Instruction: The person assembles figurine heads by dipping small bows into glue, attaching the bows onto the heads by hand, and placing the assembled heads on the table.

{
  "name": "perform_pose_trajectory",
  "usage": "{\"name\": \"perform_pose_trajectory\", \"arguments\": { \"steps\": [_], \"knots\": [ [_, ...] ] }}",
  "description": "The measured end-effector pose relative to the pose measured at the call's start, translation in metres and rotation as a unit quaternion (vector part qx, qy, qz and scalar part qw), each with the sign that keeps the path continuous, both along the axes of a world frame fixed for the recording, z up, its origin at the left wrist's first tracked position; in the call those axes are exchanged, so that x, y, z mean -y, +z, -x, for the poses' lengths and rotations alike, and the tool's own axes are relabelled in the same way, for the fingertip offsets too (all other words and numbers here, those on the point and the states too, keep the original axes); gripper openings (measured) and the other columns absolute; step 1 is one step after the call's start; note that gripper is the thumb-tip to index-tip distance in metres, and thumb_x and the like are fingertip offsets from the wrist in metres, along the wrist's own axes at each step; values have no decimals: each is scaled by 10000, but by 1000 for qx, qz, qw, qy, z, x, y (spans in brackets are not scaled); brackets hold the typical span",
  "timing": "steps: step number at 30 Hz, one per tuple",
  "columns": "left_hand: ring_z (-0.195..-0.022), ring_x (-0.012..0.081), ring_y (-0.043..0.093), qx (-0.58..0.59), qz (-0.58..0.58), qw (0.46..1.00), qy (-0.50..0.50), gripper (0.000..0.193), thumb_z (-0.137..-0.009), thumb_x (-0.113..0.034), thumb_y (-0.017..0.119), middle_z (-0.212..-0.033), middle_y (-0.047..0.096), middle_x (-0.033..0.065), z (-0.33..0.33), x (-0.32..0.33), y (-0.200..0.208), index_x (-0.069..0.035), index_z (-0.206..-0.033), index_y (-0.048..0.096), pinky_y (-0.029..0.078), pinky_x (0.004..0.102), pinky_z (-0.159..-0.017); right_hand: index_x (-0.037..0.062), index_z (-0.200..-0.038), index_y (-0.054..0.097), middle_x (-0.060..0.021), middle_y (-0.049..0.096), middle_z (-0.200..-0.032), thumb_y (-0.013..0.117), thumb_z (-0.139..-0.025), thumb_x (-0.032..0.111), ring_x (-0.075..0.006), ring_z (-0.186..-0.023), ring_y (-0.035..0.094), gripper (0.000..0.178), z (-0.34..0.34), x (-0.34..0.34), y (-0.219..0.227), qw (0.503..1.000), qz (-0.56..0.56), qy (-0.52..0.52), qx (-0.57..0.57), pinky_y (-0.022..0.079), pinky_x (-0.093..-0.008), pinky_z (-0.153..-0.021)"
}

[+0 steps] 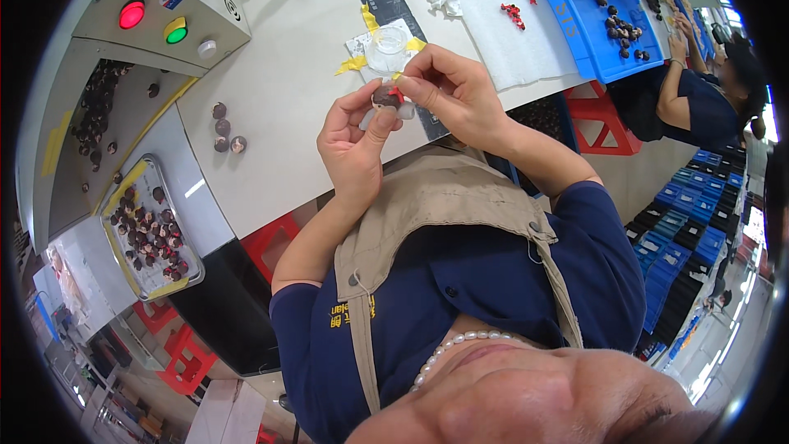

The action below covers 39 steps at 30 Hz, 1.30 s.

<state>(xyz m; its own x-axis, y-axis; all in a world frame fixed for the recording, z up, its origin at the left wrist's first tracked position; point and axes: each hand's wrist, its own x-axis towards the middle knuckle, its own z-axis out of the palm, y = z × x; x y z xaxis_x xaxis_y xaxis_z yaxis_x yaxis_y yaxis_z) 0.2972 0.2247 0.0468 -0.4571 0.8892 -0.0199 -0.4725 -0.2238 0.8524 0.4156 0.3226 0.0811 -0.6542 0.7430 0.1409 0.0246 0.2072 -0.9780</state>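
Holding a small dark round part (385, 97) between both hands, the person works just above the near edge of the white bench (279, 82). Left hand (353, 144): thumb and fingers closed on the part's lower side, gripping it. Right hand (452, 90): fingertips pinched together on a small red piece (397, 94) at the top of the part.

Landmark: the held part.
- Just beyond it, on the bench: a clear round dish (386, 45) fixed with strips of yellow tape (367, 19).
- To its left, on the bench: four similar dark round parts (223, 127) in a loose cluster, well apart from the hands.
- Further left and lower: a metal tray (152, 230) holding many dark parts, beside a grey machine housing.
- Beyond and left: a control box with a red lamp (131, 14) and a green lamp (176, 31).
- Beyond and right: a white cloth with a few red pieces (513, 14), then a blue bin (604, 20) containing dark parts.
- Far right: another person in dark clothing (699, 107) at the same bench; what their hands do cannot be made out.
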Motion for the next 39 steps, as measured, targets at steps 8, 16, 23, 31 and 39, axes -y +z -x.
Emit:
{"name": "perform_pose_trajectory", "arguments": {
  "steps": [8, 16, 23, 31, 39],
  "knots": [
    [-860, 123, 617, -47, -21, 998, -20, 327, -827, -63, 678, -1020, 630, 118, 6, 3, 3, 37, -1108, 544, 550, 239, -649, 1, -824, 563, -67, 581, -729, 641, -826, 41, -127, -609, 533, 87, 0, 5, 10, 987, -157, -28, 1, 450, -245, -566],
    [-839, 126, 623, -48, -49, 998, -10, 296, -827, -53, 675, -1011, 628, 144, 6, 2, 12, 49, -1079, 557, 557, 243, -639, -1, -812, 538, -66, 561, -709, 624, -834, 29, -126, -605, 523, 94, 2, 6, 19, 991, -133, -11, -8, 443, -242, -559],
    [-787, 114, 626, -154, -48, 987, 7, 266, -821, -21, 674, -972, 650, 123, 8, 2, 8, 57, -1058, 582, 546, 235, -657, 8, -820, 478, -53, 551, -734, 561, -875, -3, -104, -634, 518, 101, 3, 8, 1, 992, -97, 41, -73, 441, -229, -583],
    [-906, 139, 614, -72, -30, 996, -43, 283, -857, -47, 640, -1007, 646, 120, 14, -8, 1, 45, -1109, 548, 512, 261, -793, 18, -879, 502, -56, 555, -789, 610, -852, 22, -119, -700, 552, 111, 3, 2, -18, 993, -88, 25, -72, 461, -237, -625],
    [-1100, 261, 565, 163, -1, 971, -173, 360, -937, -181, 530, -1162, 581, 191, 20, -8, -1, 28, -1224, 471, 443, 368, -955, 62, -980, 593, -76, 526, -1049, 794, -643, 93, -228, -1017, 501, 393, 8, 1, -18, 978, -207, -34, -21, 441, -332, -839]
  ]
}}
